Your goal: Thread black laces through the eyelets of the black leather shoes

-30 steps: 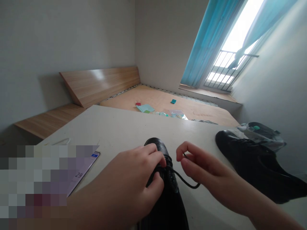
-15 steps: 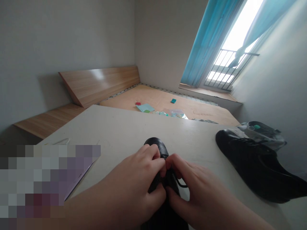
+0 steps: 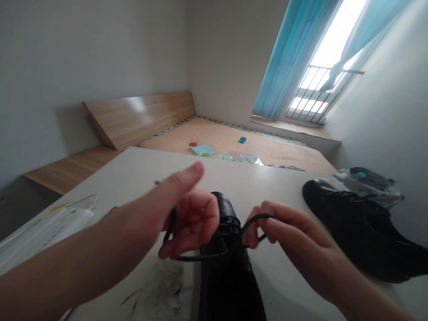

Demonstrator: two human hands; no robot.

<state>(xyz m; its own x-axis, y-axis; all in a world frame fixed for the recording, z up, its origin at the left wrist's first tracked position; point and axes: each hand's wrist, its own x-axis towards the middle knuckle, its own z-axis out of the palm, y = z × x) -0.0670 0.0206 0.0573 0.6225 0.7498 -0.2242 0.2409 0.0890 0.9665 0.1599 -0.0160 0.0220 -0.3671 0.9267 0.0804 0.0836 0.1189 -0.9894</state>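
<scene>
Head view: the black shoe (image 3: 230, 281) lies between the left hand (image 3: 187, 211) and right hand (image 3: 290, 232), each gripping its lace (image 3: 200, 258).

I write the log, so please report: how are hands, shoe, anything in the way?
Left hand curled, lace along its fingers, grip unclear. Right hand pinching lace. Shoe upright on table. Nothing seems in the way; other shoe at right.

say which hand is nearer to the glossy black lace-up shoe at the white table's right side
Right. The right hand is just left of that shoe; the left hand is farther left, at the middle black shoe's left edge.
</scene>
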